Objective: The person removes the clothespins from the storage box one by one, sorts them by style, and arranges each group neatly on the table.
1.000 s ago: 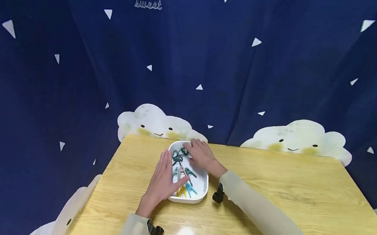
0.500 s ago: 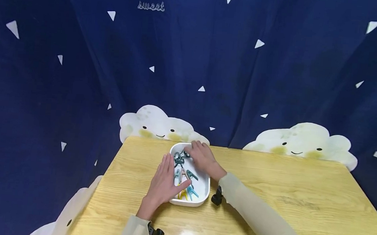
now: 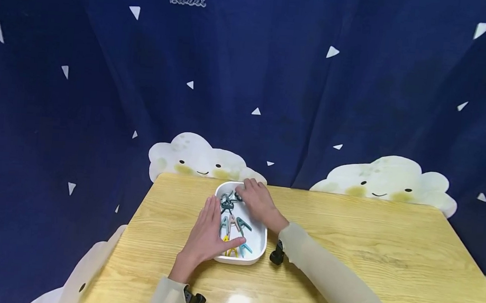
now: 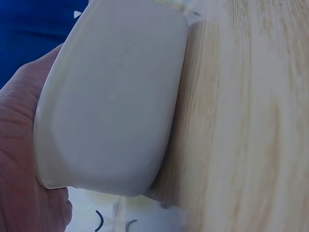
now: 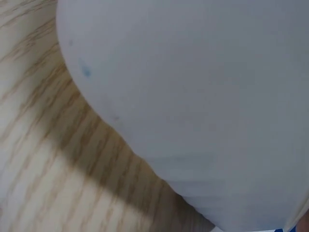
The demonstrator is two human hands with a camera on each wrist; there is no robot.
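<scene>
A white plastic tray (image 3: 261, 245) with rounded corners stands on the table, its outer wall (image 4: 111, 101) filling much of the left wrist view. My left hand (image 3: 203, 236) lies along its left side, fingers straight and thumb stretched over the inside. At the far end my right hand (image 3: 259, 204) reaches in, index finger and thumb around a dark green clip (image 3: 238, 197), mostly covered by the hand. Beside it lie more dark green clips (image 3: 227, 203). Nearer are a pale teal clothespin (image 3: 224, 223), a pink clothespin (image 3: 232, 220), a dark teal clothespin (image 3: 243, 224), a light blue clothespin (image 3: 245, 248) and yellow clothespins (image 3: 232, 252).
The wooden table (image 3: 347, 245) stretches far to the right of the tray and a little to its left. Behind its back edge hangs a dark blue curtain (image 3: 232, 65) printed with clouds and triangles. The tray's outside (image 5: 193, 96) blocks most of the right wrist view.
My left thumb has slid slightly toward the near end of the tray. The right hand stays at the far end, almost still. The head view has shifted a little.
</scene>
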